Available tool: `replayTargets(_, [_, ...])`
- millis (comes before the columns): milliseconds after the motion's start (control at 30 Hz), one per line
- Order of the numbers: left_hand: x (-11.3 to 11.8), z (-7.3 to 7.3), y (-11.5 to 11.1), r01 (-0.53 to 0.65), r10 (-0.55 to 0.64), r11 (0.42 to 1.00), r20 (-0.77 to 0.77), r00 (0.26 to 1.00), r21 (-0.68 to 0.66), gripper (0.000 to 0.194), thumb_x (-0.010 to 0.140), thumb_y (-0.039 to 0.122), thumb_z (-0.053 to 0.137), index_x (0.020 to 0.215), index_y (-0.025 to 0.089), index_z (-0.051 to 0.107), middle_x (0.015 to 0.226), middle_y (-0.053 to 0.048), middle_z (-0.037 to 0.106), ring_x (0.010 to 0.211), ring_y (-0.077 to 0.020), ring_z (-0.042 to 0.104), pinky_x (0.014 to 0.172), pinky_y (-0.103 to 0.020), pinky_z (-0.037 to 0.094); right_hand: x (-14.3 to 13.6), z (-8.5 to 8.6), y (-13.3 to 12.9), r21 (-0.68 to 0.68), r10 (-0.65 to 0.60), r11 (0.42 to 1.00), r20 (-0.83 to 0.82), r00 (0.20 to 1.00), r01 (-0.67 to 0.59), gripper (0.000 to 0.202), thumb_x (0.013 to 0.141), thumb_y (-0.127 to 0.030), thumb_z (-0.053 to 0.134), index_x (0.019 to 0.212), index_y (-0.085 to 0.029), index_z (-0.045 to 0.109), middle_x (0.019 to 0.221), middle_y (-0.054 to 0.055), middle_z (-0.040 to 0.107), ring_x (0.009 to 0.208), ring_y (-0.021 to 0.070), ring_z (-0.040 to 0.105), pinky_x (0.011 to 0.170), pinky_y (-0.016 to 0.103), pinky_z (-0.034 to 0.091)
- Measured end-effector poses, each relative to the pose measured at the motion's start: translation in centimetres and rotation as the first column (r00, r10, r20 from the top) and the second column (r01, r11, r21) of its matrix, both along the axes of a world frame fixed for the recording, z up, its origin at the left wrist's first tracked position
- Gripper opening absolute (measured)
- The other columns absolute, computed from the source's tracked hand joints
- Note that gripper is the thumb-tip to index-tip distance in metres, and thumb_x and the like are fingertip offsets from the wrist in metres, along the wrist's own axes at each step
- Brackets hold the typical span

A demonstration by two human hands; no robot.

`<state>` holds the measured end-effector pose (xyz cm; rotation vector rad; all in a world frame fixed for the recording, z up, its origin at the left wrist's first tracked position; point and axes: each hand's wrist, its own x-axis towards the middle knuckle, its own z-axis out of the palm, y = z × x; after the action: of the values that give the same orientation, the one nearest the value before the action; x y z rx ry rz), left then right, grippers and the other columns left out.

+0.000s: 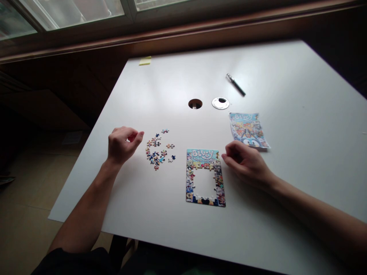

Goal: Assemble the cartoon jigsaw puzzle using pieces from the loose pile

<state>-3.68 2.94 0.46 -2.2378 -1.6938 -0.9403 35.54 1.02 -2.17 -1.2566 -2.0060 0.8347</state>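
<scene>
Head view: I see 2 bare hands, well apart, either side of the puzzle work.
Left hand: fingers curled, thumb extended toward the loose pieces; I see nothing held, can't tell if the palm hides a piece or the fingertips meet.
Right hand: loosely curled, fingertips just beside the far right corner of the puzzle frame; can't tell if it grips anything.
Puzzle frame: flat on the white table, between the hands and nearer me than both. Right hand is the nearer.
Frame bearing: ahead-right and nearer from left hand, left and nearer from right hand.
Frame long axis: runs near-far, roughly straight away from me. Title edge points away; lettering reads upright to me. Center is open, bare tabletop showing through the knobbly inner edge.
Loose pieces: clustered between left hand and frame, near left hand. Cluster spreads mostly near-far, a few strays at the far end and on the frame side. Individual orientations too small to read.
Printed sheet: beyond right hand, title at far end, slightly curled.
Farther out: table hole, metal ring right of it, dark pen lying diagonal, yellow note at the far left edge.
</scene>
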Motion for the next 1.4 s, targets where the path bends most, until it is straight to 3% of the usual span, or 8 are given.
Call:
replayTargets(433, [0.00, 0.02, -0.06, -0.017, 0.016, 0.999, -0.024, 1.000, -0.030, 0.038, 0.087, 0.044, 0.063, 0.059, 0.019, 0.055, 0.054, 0.002, 0.051, 0.055, -0.0139, 0.052, 0.070, -0.031, 0.042, 0.00, -0.04, -0.04, 0.006, -0.006, 1.000, 0.009, 1.000, 0.005, 0.016, 0.087, -0.027, 0.060, 0.081, -0.022, 0.047, 0.066, -0.003, 0.045, 0.055, 0.0121, 0.039, 0.051, 0.026, 0.034])
replayTargets(1000, [-0.11, -0.14, -0.03, 0.007, -0.007, 0.999, 0.000, 1.000, -0.037, 0.033, 0.083, 0.049, 0.069, 0.069, 0.019, 0.064, 0.062, 0.001, 0.061, 0.060, -0.0146, 0.059, 0.074, -0.030, 0.045, 0.02, -0.02, -0.09, -0.004, -0.005, 1.000, 0.001, 1.000, 0.005, 0.016, 0.088, -0.029, 0.060, 0.082, -0.022, 0.047, 0.066, -0.002, 0.045, 0.056, 0.0121, 0.040, 0.051, 0.026, 0.035])
replayTargets(1400, [0.24, -0.04, -0.08, 0.008, -0.007, 0.998, 0.018, 1.000, -0.057, 0.018, 0.083, 0.039, 0.069, 0.082, 0.021, 0.069, 0.073, 0.000, 0.070, 0.069, -0.0165, 0.067, 0.080, -0.031, 0.048, 0.00, 0.12, -0.04, 0.008, -0.006, 1.000, 0.014, 1.000, 0.006, 0.016, 0.087, -0.028, 0.060, 0.081, -0.022, 0.047, 0.065, -0.003, 0.045, 0.055, 0.0121, 0.039, 0.051, 0.026, 0.034])
